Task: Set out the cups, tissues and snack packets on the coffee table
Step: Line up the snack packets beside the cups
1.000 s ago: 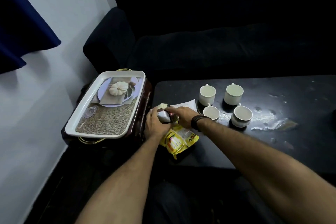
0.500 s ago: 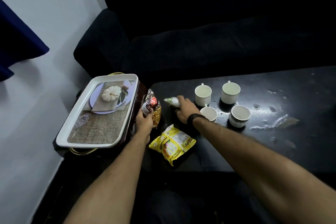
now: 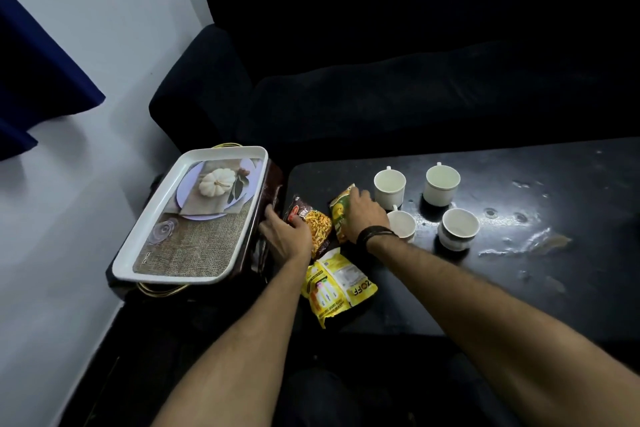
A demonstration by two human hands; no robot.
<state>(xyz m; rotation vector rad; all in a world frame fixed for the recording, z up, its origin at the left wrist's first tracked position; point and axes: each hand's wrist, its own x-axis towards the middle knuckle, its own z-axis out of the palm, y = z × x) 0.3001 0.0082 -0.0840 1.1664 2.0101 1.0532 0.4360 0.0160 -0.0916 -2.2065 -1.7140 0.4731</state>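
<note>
Dark tabletop (image 3: 485, 288) — four cups (image 3: 389, 184) set out.
My hands each hold a snack packet — left hand (image 3: 287, 236) the brown packet (image 3: 313, 222), right hand (image 3: 363, 218) the green packet (image 3: 341, 215); I see no tissues.

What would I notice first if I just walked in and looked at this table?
Probably the two hands in the middle: the left hand rests on a red-and-orange snack packet, and the right hand rests on a green-and-yellow packet. Just right of them stand four white cups on the dark coffee table. A bright yellow packet lies nearer the person.
</note>
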